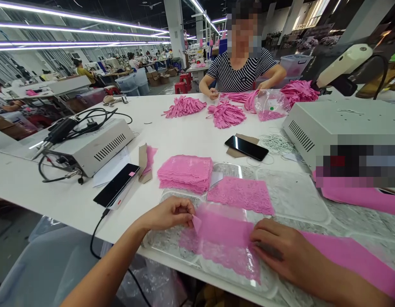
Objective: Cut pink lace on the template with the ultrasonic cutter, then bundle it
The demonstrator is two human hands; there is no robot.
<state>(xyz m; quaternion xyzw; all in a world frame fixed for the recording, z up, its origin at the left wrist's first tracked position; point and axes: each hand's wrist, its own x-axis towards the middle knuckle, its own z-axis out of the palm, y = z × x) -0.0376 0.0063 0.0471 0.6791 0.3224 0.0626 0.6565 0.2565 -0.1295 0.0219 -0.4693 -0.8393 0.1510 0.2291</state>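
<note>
My left hand (167,214) pinches the left corner of a pink lace piece (226,243) that lies on a clear plastic sheet at the table's near edge. Flat on the right end of the same piece rests my right hand (282,251), its fingers stretched along the fabric. A second flat lace piece (240,195) lies just beyond. A stack of folded pink lace (185,172) sits to the left of it.
A black phone on a white box (117,186) with a cable lies left; a grey machine (88,147) beyond it. Another phone (246,148) lies mid-table. A white machine (338,123) stands right. A person in a striped shirt (240,70) sits opposite with pink bundles (226,114).
</note>
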